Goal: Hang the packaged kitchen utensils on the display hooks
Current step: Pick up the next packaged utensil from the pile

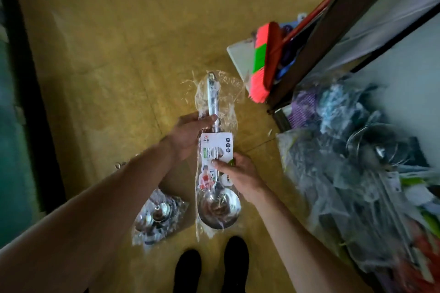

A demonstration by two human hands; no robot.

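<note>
I hold a steel ladle (pixel 217 207) in a clear plastic sleeve with a white printed card, over the yellow floor. Its bowl points toward me and its handle end points away. My left hand (pixel 188 134) grips the handle through the plastic, just above the card. My right hand (pixel 238 173) pinches the card's right edge, thumb on its face. A second bag of packaged steel utensils (pixel 158 217) lies on the floor below my left forearm. No display hooks are in view.
A pile of bagged wares (pixel 357 173) with wire racks fills the right side. A pink and green broom head (pixel 264 64) leans against a dark shelf frame (pixel 316 40) at upper right. My two black shoes (pixel 212 266) stand at the bottom. A dark edge runs along the left.
</note>
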